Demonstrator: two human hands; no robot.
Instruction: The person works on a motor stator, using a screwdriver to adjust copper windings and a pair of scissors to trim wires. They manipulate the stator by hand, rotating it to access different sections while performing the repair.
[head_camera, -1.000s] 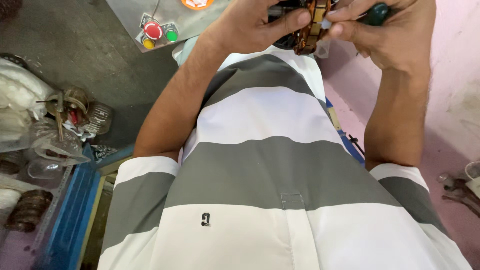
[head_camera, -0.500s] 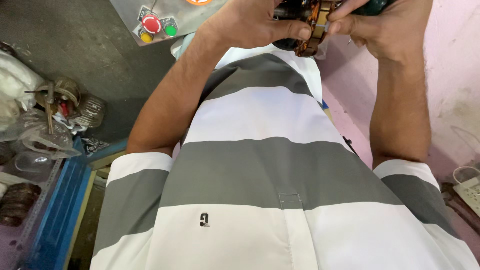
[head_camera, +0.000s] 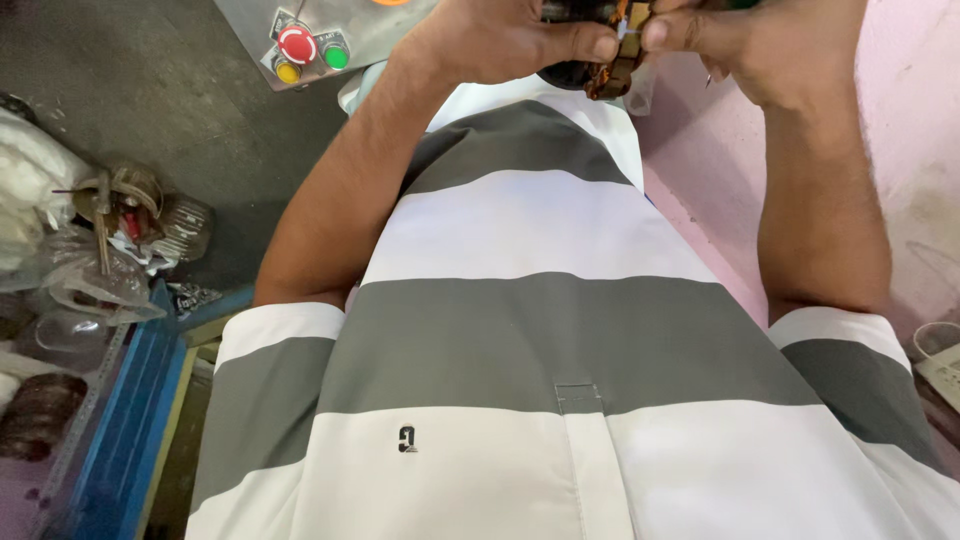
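Head view: above the grey-and-white striped shirt (head_camera: 540, 330), the left hand (head_camera: 490, 40) and right hand (head_camera: 770, 45) both pinch a small dark part with copper-coloured windings (head_camera: 605, 70) between closed fingertips; its top is cut off by the frame edge.

The shirt (head_camera: 540, 330) is smooth matt cloth in grey and white bands. The small part (head_camera: 605, 70) between the hands at the top of the frame looks like dark plastic with coppery, shiny metal. The control box (head_camera: 300, 30) at upper left is dull grey metal with glossy plastic buttons. The floor (head_camera: 150, 100) is rough and matt. The bags (head_camera: 80, 290) at left are thin clear plastic.
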